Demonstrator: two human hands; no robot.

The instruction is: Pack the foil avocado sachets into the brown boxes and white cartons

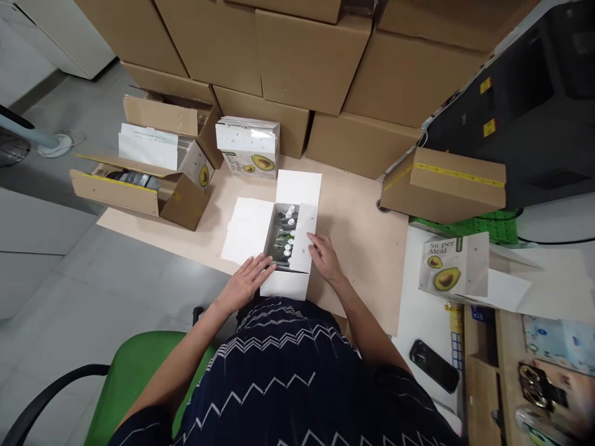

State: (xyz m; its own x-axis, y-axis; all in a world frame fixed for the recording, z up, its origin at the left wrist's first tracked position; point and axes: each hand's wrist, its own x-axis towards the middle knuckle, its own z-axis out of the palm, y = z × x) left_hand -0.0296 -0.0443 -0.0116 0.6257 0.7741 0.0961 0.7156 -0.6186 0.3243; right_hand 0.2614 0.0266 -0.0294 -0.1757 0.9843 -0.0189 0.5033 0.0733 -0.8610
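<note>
An open white carton point(266, 238) stands on the light wooden table in front of me, its flaps folded out on several sides. Inside it are several spouted pouches point(285, 236) with white caps, packed close together. My left hand point(248, 282) lies with outstretched fingers on the carton's near left edge, holding nothing. At the right side, the fingers of my right hand point(325, 257) are apart and touch the carton's white right flap point(305, 238).
A printed avocado carton point(248, 148) stands behind, left of centre. Open brown boxes point(186, 201) sit at the left, and large stacked cardboard boxes point(307, 56) wall off the back. On the right are another avocado carton point(453, 266) and a phone point(434, 365). A green chair point(134, 371) is at lower left.
</note>
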